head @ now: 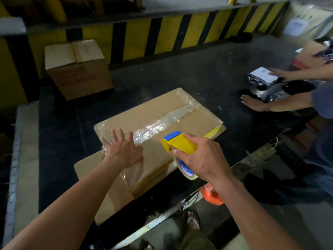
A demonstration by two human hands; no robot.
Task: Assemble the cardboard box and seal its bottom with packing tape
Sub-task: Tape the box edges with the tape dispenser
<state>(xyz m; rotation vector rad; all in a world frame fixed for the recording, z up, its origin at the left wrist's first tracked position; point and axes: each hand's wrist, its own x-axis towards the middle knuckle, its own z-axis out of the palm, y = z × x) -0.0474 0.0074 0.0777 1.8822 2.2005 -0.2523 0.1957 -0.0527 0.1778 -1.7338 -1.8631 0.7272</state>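
A brown cardboard box (180, 114) stands bottom-up on a dark platform, its flaps closed. Shiny clear packing tape (153, 127) runs along the centre seam and folds down the near side. My left hand (122, 150) lies flat, fingers spread, pressing the tape at the box's near left edge. My right hand (201, 156) grips a yellow and blue tape dispenser (180, 144), held just above the box's near edge, with the tape roll (185, 170) hanging beneath my fingers. The box's open lower flaps spread out on the platform.
A second closed cardboard box (77, 69) stands at the back left by a yellow and black striped wall (162, 33). At right another person's hands (281, 74) handle wrapped parcels (261, 80). An orange bag (210, 195) lies by the platform's near edge. My foot (192, 221) is below.
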